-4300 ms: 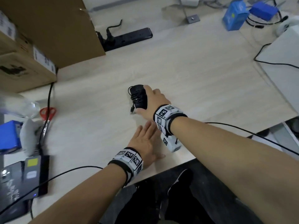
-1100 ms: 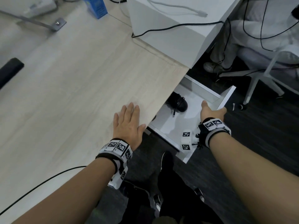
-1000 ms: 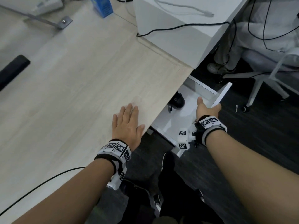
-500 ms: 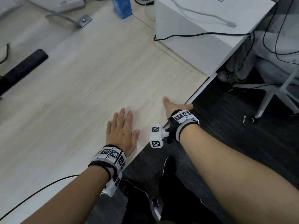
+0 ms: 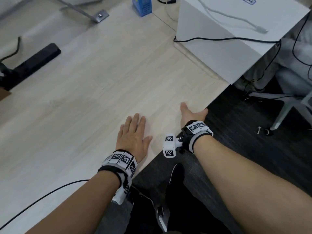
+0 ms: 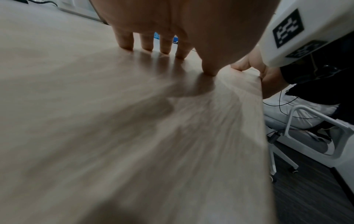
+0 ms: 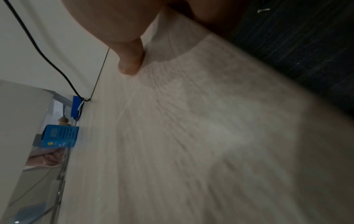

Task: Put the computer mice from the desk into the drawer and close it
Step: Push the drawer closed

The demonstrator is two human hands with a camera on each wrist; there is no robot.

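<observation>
No computer mouse and no drawer shows in any view; the drawer's place lies hidden below the edge of the wooden desk (image 5: 101, 81). My left hand (image 5: 133, 134) lies flat and empty on the desk near its front edge, its fingers (image 6: 145, 40) spread on the wood. My right hand (image 5: 192, 114) is at the desk's edge, a little to the right of the left one. Its thumb (image 7: 130, 60) rests straight on the desk top, and its other fingers drop below the edge, out of sight.
A large white box (image 5: 228, 31) with a black cable (image 5: 219, 38) across it stands at the desk's far right. Behind it is a blue carton (image 5: 141, 5). A black power strip (image 5: 35, 59) lies far left. A chair base (image 5: 287, 105) stands on the dark floor.
The open drawer with a black mouse in it has slid in under the desk with my right hand on its front, and is now out of sight. My left hand stayed flat.
</observation>
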